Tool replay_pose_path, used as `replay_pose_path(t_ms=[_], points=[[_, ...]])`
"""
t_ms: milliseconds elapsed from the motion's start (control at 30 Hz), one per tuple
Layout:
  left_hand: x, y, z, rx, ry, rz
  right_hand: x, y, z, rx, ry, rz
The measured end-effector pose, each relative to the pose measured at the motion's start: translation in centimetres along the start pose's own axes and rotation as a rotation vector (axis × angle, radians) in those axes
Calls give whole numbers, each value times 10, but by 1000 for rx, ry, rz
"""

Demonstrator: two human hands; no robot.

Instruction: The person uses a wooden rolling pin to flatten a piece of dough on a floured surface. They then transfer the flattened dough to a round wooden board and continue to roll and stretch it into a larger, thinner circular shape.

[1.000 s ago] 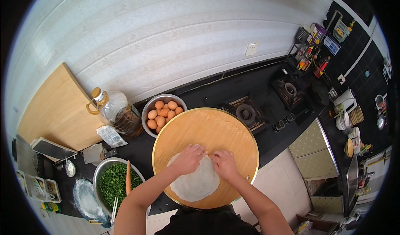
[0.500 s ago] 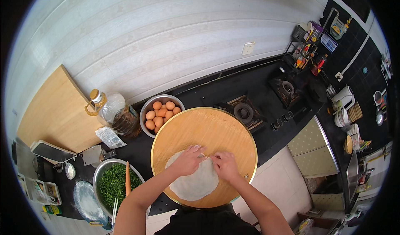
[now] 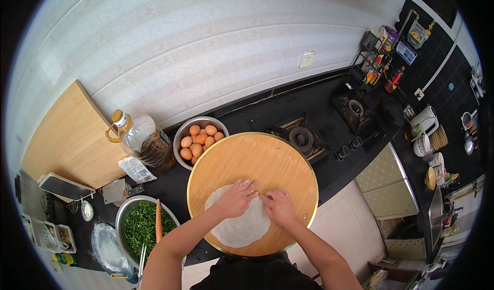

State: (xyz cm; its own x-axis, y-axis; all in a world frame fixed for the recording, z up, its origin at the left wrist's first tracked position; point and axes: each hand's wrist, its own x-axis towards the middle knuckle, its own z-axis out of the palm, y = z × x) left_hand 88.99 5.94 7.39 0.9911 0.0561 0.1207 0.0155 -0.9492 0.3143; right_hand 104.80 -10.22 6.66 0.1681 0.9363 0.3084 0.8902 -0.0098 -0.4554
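Note:
A thin, round, pale dough sheet [image 3: 241, 229] lies flat on a round wooden board [image 3: 247, 156] with a metal rim. Both hands meet at the sheet's far edge. My left hand [image 3: 237, 197] bends over that edge, its fingers close together and closed on the dough near the thumb. Beside it, my right hand [image 3: 278, 206] has curled fingers and pinches the same edge; the fingertips of the two hands almost touch. The fingers partly hide the small bit of dough between them.
Behind the board sits a metal bowl of brown eggs [image 3: 198, 141], near a large oil bottle [image 3: 146, 141]. At left, a bowl of chopped greens [image 3: 139, 225] holds a rolling pin [image 3: 158, 220] and chopsticks [image 3: 142, 259]. A gas burner [image 3: 300, 139] is to the right.
The fingers of both hands have shifted very slightly at the dough's far edge. The sheet and the board stay in place.

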Motion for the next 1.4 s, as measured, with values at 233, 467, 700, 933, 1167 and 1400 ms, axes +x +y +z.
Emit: replay_pose_path(t_ms=[233,467,700,933,1167,1400], points=[[1,6,0,-88,10,-45,-2,1,3,88,70,158],[-1,1,1,-231,31,-58,-7,2,5,85,70,136],[-2,8,2,-180,14,-61,-13,-5,1,-124,11,-41],[-8,-12,9,-266,234,-253,-8,-7,-1,12,72,147],[-21,-23,0,-184,212,-342,32,-10,17,102,68,147],[-24,-25,3,-224,276,-330,47,-13,42,179,94,200]])
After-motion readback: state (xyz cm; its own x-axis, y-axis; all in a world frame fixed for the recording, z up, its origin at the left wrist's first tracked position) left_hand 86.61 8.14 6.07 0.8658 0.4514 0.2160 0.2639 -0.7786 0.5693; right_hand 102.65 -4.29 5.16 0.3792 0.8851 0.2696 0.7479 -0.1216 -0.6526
